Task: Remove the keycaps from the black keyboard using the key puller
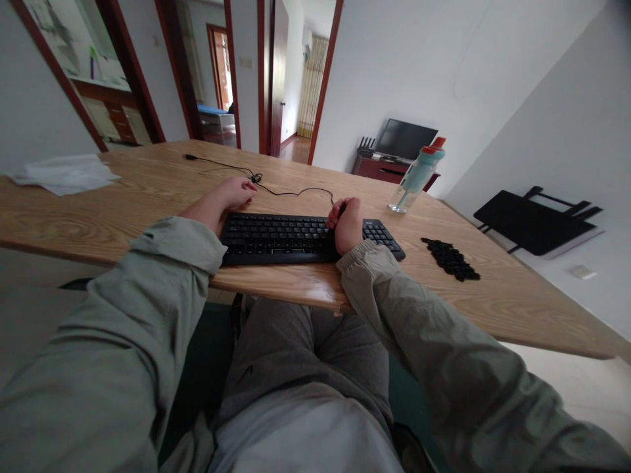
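Observation:
A black keyboard (276, 236) lies flat along the table's near edge, its keys facing up. My right hand (348, 220) is closed in a fist over its right part, around a small black object (342, 209) mostly hidden by the fingers. What kind of object it is I cannot make out. My left hand (239, 192) rests at the keyboard's far left corner with curled fingers; whether anything is in them is hidden. A thin black cable (300, 192) runs from behind the keyboard past a knotted part near my left fingers to its plug (190, 157).
On the wooden table (305, 279), a clear bottle with an orange-red lid (414, 177) stands beyond the keyboard's right end. A heap of small black pieces (451, 258) lies to the right, and white tissue-like sheets (66, 174) at the far left. My legs are under the near edge.

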### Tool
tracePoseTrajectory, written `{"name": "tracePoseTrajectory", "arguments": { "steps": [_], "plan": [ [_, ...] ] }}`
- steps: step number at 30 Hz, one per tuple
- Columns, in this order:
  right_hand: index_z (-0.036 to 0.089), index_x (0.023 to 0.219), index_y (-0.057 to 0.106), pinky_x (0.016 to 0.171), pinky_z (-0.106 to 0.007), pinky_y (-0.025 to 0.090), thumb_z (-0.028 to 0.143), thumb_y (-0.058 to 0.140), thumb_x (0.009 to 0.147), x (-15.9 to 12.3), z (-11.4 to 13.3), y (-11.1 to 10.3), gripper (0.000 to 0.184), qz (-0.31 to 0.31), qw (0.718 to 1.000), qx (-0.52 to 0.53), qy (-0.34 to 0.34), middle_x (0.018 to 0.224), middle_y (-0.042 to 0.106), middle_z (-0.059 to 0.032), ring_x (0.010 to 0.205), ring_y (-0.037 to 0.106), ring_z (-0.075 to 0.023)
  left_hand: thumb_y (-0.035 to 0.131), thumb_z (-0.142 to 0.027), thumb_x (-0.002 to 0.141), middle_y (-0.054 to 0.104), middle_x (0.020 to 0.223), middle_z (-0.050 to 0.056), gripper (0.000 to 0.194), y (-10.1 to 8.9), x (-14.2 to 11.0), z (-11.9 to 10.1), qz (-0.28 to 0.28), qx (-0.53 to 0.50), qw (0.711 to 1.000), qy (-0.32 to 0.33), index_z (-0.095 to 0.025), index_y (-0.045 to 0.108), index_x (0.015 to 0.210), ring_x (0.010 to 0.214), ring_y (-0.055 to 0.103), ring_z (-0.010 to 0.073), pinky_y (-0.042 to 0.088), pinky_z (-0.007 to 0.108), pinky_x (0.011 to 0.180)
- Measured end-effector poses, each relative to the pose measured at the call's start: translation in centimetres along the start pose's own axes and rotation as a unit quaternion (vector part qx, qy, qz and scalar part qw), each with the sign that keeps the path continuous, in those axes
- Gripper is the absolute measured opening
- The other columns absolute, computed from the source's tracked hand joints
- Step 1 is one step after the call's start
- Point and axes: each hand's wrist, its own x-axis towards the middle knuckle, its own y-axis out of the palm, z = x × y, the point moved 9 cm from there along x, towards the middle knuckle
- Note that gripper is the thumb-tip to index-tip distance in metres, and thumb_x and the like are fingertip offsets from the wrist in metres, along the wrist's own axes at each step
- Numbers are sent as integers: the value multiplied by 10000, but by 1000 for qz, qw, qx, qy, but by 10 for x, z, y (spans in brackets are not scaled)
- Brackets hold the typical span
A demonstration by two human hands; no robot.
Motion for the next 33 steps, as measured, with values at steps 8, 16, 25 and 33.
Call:
{"name": "tracePoseTrajectory", "arguments": {
  "steps": [8,16,25,33],
  "plan": [
    [233,591,371,354,-219,268,727,422,865,3,3,-3,568,-18,1000,5,1,488,308,50,392,295,-86,572,-93,866,571,618,-38,216,3,3,2,6,7,1000,-4,-127,623,1072,577,458,107,345,239,583],
    [238,600,338,349,-215,262,720,416,857,9,2,-10,552,-45,998,30,21,479,282,61,380,262,-85,630,-185,806,619,694,13,278,1,9,7,-5,7,1000,4,-163,644,1083,595,533,148,384,247,567],
    [245,599,326,355,-240,242,624,356,899,7,6,-13,485,-52,997,52,36,479,253,70,387,235,-95,638,-245,763,640,725,37,329,1,9,7,-8,-5,1000,3,-178,651,1085,571,550,155,420,251,556],
    [242,594,307,376,-241,280,486,336,915,2,23,-18,404,-70,991,105,55,461,238,70,375,231,-100,629,-241,739,644,737,43,361,0,14,9,-10,17,1000,22,-181,651,1095,613,575,179,413,253,547]
  ]
}}
